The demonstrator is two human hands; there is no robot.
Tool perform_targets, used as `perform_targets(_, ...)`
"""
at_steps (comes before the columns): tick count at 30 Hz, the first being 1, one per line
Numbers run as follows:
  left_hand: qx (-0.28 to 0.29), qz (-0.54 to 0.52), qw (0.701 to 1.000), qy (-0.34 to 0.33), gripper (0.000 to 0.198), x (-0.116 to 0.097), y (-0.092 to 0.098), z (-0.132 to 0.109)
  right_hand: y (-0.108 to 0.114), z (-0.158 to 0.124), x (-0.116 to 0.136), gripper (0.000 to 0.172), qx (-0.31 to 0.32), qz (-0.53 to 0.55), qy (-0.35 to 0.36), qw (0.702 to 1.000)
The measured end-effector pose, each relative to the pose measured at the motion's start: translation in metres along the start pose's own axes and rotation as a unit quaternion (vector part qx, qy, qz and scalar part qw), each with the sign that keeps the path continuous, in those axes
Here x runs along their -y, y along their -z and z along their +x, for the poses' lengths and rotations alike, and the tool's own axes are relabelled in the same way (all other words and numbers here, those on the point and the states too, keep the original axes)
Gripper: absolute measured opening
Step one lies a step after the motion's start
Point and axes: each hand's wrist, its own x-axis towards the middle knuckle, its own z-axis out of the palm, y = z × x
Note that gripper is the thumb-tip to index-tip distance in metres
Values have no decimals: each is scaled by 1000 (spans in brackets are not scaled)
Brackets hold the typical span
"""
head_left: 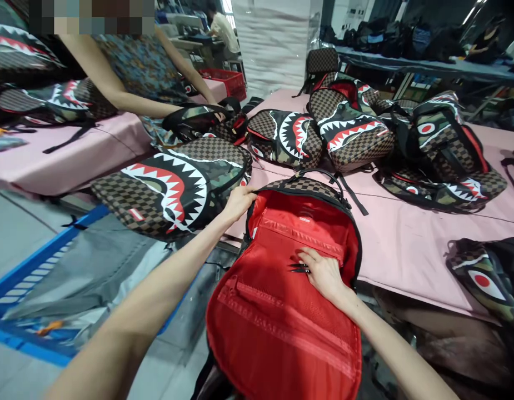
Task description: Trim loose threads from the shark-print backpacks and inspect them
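A backpack lies unzipped in front of me, its red lining point(282, 328) facing up and its brown checkered shell point(307, 186) at the far end. My left hand point(239, 203) grips the backpack's upper left rim, fingers curled over the edge. My right hand point(323, 273) rests inside on the red lining, fingers closed on a small pair of black snips point(299, 268) whose tips point left.
Several shark-mouth backpacks point(348, 130) are piled on the pink table point(407, 244); one point(173, 186) lies just left of my left hand. A person across the table handles another bag point(198, 119). A blue-framed cart point(52, 266) stands below left.
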Motion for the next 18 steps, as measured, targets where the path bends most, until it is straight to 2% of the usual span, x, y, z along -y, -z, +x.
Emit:
perform_targets(4, 21, 37, 999, -24, 37, -14, 1, -5, -3, 3, -16, 46, -11, 42, 12, 999)
perform_targets(6, -5, 93, 994, -54, 38, -27, -4, -7, -1, 5, -23, 47, -14, 55, 7, 998)
perform_targets(8, -42, 149, 982, -112, 39, -42, -16, -10, 2, 7, -26, 47, -12, 54, -5, 998)
perform_targets(9, -23, 175, 973, -149, 38, -51, -26, -11, 3, 9, -25, 46, -7, 49, -9, 999)
perform_targets(10, 33, 196, 962, -189, 35, -60, -37, -12, 4, 10, -24, 45, 0, 42, -11, 999)
perform_targets(13, 278, 223, 898, -258, 17, -89, -80, -9, 6, 12, -19, 42, 26, 18, -5, 1000)
perform_targets(14, 325, 222, 880, -266, 13, -100, -94, -5, 6, 12, -18, 41, 31, 11, -6, 999)
perform_targets(15, 342, 218, 872, -273, 11, -111, -106, 1, 6, 12, -18, 40, 34, 9, -9, 999)
perform_targets(18, 329, 200, 874, -296, 14, -141, -127, 24, 9, 10, -20, 38, 36, 26, -44, 998)
